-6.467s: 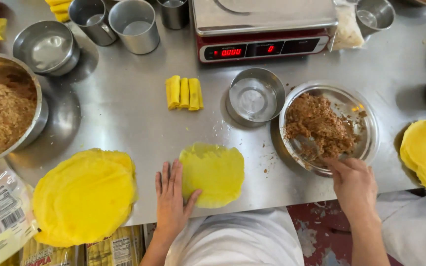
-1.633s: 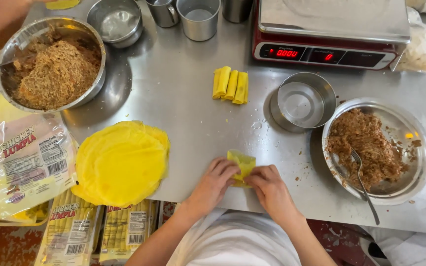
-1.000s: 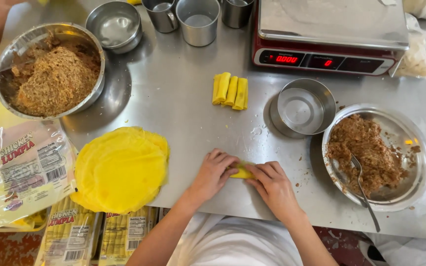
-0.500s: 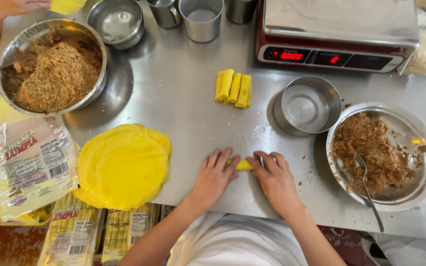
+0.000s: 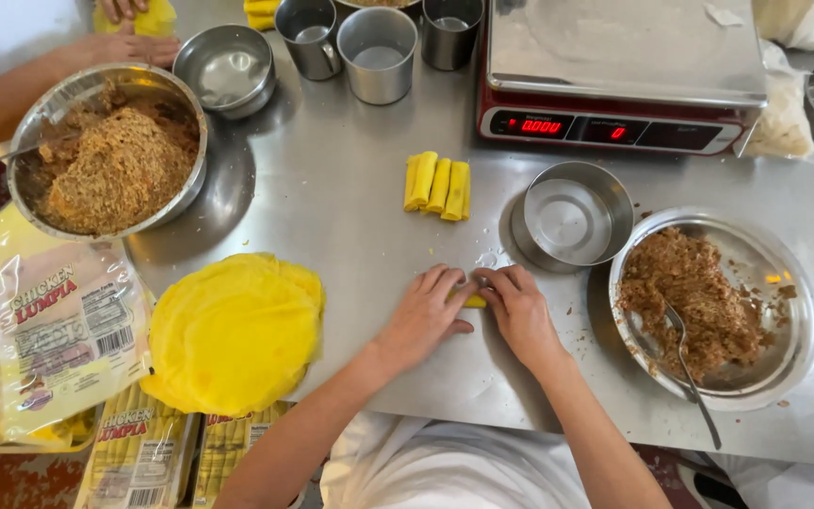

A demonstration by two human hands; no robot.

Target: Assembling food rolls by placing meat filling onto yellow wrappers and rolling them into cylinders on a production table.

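Observation:
Both of my hands press on a small yellow roll [image 5: 472, 301] lying on the steel table [image 5: 350, 207]. My left hand [image 5: 424, 316] covers its left end and my right hand [image 5: 518, 311] its right end, so only a short piece shows between the fingers. Three finished yellow rolls [image 5: 437, 184] lie side by side farther back. A stack of round yellow wrappers [image 5: 233, 332] sits to the left. On the right, a steel bowl of brown meat filling [image 5: 708, 306] holds a spoon [image 5: 690, 368].
An empty small steel bowl [image 5: 572, 215] and a red scale [image 5: 624, 75] stand behind my hands. A large bowl of filling [image 5: 110, 155] is at far left, where another person's hands [image 5: 115, 42] work. Metal cups [image 5: 377, 52] line the back. Packaged rolls [image 5: 63, 320] overhang the left edge.
The flat wrapper has been filled, folded and rolled into a tight small roll under my hands. The roll has moved slightly away from me as my hands pushed forward.

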